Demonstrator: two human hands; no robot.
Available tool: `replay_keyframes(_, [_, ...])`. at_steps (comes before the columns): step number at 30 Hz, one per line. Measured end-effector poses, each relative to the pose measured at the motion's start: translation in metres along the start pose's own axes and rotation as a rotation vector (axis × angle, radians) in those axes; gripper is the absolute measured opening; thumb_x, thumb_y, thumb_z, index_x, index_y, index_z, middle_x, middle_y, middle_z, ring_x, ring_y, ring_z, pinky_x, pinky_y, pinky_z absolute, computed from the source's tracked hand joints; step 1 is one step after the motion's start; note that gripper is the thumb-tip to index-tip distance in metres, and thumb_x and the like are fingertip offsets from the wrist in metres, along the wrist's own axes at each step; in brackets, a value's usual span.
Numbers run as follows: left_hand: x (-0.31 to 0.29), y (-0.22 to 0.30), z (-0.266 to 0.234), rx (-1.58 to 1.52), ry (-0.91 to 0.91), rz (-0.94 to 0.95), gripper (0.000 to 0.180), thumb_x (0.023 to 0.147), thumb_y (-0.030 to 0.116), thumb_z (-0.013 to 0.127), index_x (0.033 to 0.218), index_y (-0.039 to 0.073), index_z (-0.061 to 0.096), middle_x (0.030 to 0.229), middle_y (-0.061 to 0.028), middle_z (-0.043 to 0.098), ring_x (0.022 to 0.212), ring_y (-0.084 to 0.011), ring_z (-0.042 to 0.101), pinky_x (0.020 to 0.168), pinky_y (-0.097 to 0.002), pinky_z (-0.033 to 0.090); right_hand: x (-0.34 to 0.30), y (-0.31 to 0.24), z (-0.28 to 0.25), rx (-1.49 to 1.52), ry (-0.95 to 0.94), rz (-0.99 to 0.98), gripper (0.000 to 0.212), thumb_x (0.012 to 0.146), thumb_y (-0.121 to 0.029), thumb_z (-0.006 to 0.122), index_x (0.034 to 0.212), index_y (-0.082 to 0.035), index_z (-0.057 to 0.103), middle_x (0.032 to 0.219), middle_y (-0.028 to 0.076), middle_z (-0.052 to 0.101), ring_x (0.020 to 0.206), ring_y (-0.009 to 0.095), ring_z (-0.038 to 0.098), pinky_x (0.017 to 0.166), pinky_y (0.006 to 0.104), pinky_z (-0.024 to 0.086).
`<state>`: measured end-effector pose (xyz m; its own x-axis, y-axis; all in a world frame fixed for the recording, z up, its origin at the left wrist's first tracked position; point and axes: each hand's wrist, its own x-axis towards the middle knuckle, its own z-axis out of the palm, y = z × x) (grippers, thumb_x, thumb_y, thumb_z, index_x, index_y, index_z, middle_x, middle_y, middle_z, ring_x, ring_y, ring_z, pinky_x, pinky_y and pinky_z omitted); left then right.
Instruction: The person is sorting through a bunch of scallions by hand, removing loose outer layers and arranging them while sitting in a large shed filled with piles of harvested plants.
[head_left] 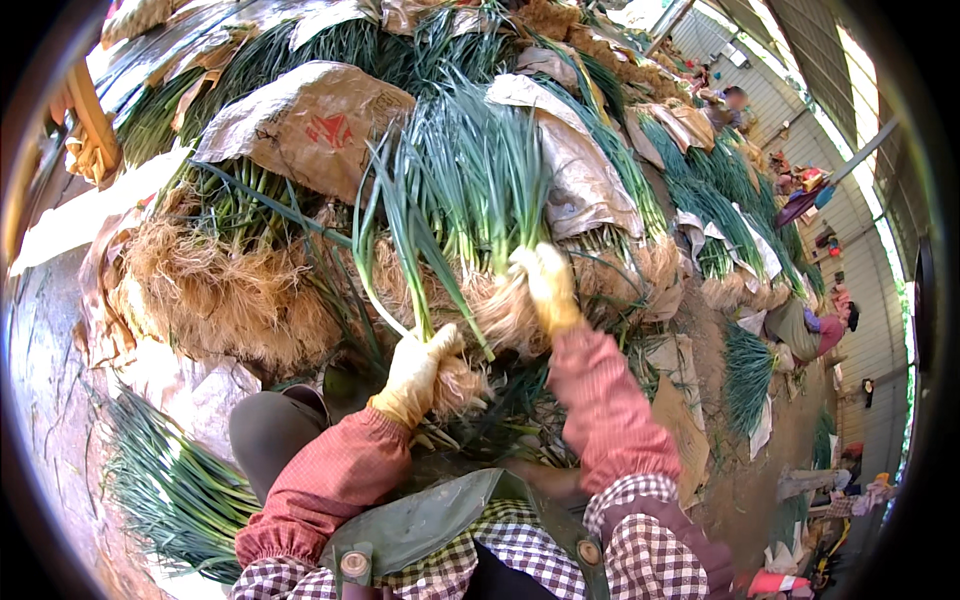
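Observation:
My left hand [418,374], in a yellowish glove, is closed round the lower stems of a small bunch of green onions [408,230]. Their pale roots hang out beside the glove, and the long leaves point up and away. Ahead and to the right, my gloved right hand [548,285] has its fingers closed at the root end of green onions [490,180] in the big heap. How many stems it grips is hidden. Tan, stringy roots [225,295] face me along the heap's near side.
Woven sacks [305,125] cover parts of the heap. More green onions [170,490] lie on the ground at my left. Flattened cardboard [682,440] lies at right. Other people [812,325] are among further heaps along the right wall.

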<state>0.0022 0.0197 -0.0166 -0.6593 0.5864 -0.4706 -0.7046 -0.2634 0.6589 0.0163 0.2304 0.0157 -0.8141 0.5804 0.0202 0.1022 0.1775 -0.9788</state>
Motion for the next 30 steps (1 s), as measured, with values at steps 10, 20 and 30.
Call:
replay_keyframes(10, [-0.006, -0.031, 0.024, 0.237, -0.212, 0.139, 0.027, 0.070, -0.013, 0.057, 0.096, -0.003, 0.057, 0.078, -0.0064, 0.060, 0.065, -0.0148, 0.058, 0.058, -0.0265, 0.050, -0.066, 0.016, -0.002, -0.830, 0.083, -0.084, 0.025, 0.079, -0.025, 0.061, 0.075, -0.002, 0.053, 0.071, 0.019, 0.056, 0.067, 0.037, 0.056, 0.059, 0.0381, 0.043])
replay_keyframes(20, [0.011, -0.035, 0.002, 0.362, -0.099, 0.230, 0.031, 0.074, -0.004, 0.063, 0.104, -0.002, 0.056, 0.092, -0.0065, 0.062, 0.076, -0.0124, 0.061, 0.062, -0.0219, 0.051, -0.118, -0.017, 0.016, 0.715, -0.281, 0.188, 0.014, 0.087, -0.013, 0.049, 0.076, -0.006, 0.053, 0.069, 0.005, 0.056, 0.056, 0.010, 0.051, 0.050, 0.0213, 0.044])
replay_keyframes(30, [0.002, -0.020, 0.010, -0.152, -0.232, -0.051, 0.011, 0.074, -0.003, 0.059, 0.085, -0.002, 0.057, 0.075, -0.0096, 0.061, 0.059, -0.0179, 0.057, 0.053, -0.0282, 0.048, -0.080, 0.056, -0.018, 0.515, -0.164, 0.465, 0.021, 0.083, -0.021, 0.061, 0.095, -0.005, 0.057, 0.072, 0.000, 0.057, 0.051, 0.005, 0.049, 0.044, 0.0201, 0.040])
